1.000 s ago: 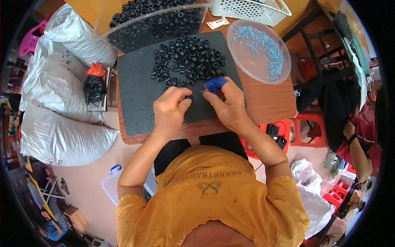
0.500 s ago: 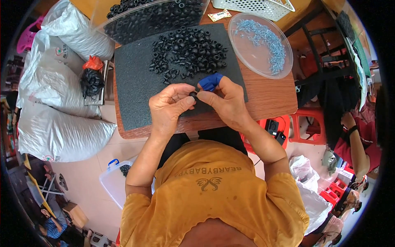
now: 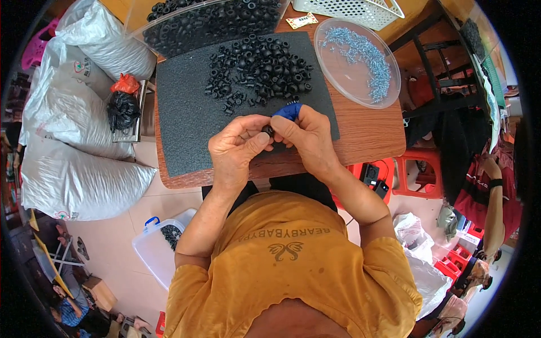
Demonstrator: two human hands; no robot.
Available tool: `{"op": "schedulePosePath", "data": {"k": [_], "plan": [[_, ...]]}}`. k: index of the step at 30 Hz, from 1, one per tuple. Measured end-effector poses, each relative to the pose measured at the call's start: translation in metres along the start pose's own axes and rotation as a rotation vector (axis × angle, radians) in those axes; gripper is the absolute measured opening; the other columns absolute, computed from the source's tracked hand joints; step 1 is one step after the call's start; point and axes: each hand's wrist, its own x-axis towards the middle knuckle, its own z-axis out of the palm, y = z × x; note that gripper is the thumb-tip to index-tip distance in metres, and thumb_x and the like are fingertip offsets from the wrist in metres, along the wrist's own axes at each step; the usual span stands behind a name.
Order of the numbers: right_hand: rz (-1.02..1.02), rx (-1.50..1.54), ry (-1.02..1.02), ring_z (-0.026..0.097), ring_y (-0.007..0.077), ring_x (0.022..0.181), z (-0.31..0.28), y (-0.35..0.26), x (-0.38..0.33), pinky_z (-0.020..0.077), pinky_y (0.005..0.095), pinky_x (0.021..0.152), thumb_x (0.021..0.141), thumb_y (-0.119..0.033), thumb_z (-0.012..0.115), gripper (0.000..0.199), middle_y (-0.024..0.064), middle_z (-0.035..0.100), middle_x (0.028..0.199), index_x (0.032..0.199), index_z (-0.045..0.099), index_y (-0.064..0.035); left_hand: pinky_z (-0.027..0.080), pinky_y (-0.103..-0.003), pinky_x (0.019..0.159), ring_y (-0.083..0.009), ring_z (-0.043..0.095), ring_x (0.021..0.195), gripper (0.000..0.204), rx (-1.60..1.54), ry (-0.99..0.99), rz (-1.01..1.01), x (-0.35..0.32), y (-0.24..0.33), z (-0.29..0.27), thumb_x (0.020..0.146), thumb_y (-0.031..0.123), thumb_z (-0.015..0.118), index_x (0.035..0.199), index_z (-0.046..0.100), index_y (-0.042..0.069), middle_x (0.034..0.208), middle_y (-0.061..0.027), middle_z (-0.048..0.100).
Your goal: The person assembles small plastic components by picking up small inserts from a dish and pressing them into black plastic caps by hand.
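My left hand (image 3: 238, 145) pinches a small round black rubber part (image 3: 267, 130) between thumb and fingers, above the near edge of a dark foam mat (image 3: 183, 129). Close against it is my right hand (image 3: 311, 138), its thumb and forefinger pressed together at the part. A blue cover (image 3: 288, 110) wraps the right forefinger. Whatever lies between those right fingertips is hidden. Beyond both hands, a loose pile of similar black rubber parts (image 3: 262, 65) is spread over the mat.
A clear bin (image 3: 211, 28) of black parts stands at the back. At right, a round clear lid (image 3: 349, 70) holds tiny bluish pieces by a white basket (image 3: 360, 12). White sacks (image 3: 84, 174) line the left. A red stool (image 3: 420, 174) stands right of the wooden table (image 3: 372, 129).
Both hands have drawn slightly closer together. The right thumb and covered forefinger have closed in at the black part, and more of the part is now hidden.
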Motion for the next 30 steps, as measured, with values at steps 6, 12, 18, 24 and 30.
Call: {"op": "schedulePosePath", "data": {"k": [6,12,18,24,30], "plan": [[-0.096,-0.055,0.030,0.058,0.0054,0.066,0.008,0.001,-0.005,0.0456,0.0225,0.056,0.085,-0.010,0.070,0.011,0.0024,0.066,0.074,0.086,0.064,0.0002,0.057,-0.029,0.069,-0.0177,0.065,0.078,0.026,-0.097,0.045,-0.006,-0.001,-0.006,0.000,0.086,0.000,0.068,0.110,0.062,-0.008,0.097,-0.0136,0.067],[-0.100,-0.128,0.013,0.059,0.0060,0.067,0.011,0.002,-0.009,0.0470,0.0226,0.057,0.086,-0.007,0.069,0.010,0.0037,0.066,0.074,0.088,0.062,0.0009,0.055,-0.027,0.068,-0.0150,0.063,0.077,0.026,-0.056,0.059,0.019,-0.009,-0.009,0.000,0.088,0.002,0.068,0.112,0.062,-0.006,0.096,-0.0104,0.066],[-0.107,-0.048,0.000,0.060,0.0072,0.068,0.015,0.008,-0.013,0.0468,0.0229,0.058,0.087,-0.009,0.070,0.014,0.0055,0.066,0.076,0.089,0.062,0.0016,0.053,-0.024,0.066,-0.0124,0.061,0.075,0.025,0.059,0.063,0.000,-0.013,-0.011,-0.004,0.089,0.005,0.068,0.112,0.063,-0.004,0.092,-0.0084,0.067],[-0.507,-0.578,0.135,0.057,0.0242,0.069,0.007,0.018,0.008,0.0457,0.0372,0.058,0.080,-0.004,0.071,0.015,0.0105,0.057,0.075,0.082,0.057,-0.0004,0.052,-0.022,0.063,-0.0097,0.061,0.073,0.021,0.018,0.096,-0.042,-0.015,-0.013,-0.011,0.092,0.009,0.066,0.111,0.064,-0.002,0.090,-0.0075,0.067],[-0.912,-1.022,0.204,0.054,0.0348,0.076,0.011,0.035,0.044,0.0455,0.0427,0.059,0.072,-0.002,0.073,0.019,0.0147,0.057,0.081,0.079,0.056,-0.0010,0.052,-0.022,0.062,-0.0108,0.062,0.070,0.021,-0.034,0.109,-0.034,-0.012,-0.013,-0.014,0.092,0.009,0.066,0.108,0.063,-0.004,0.089,-0.0096,0.067]]}}
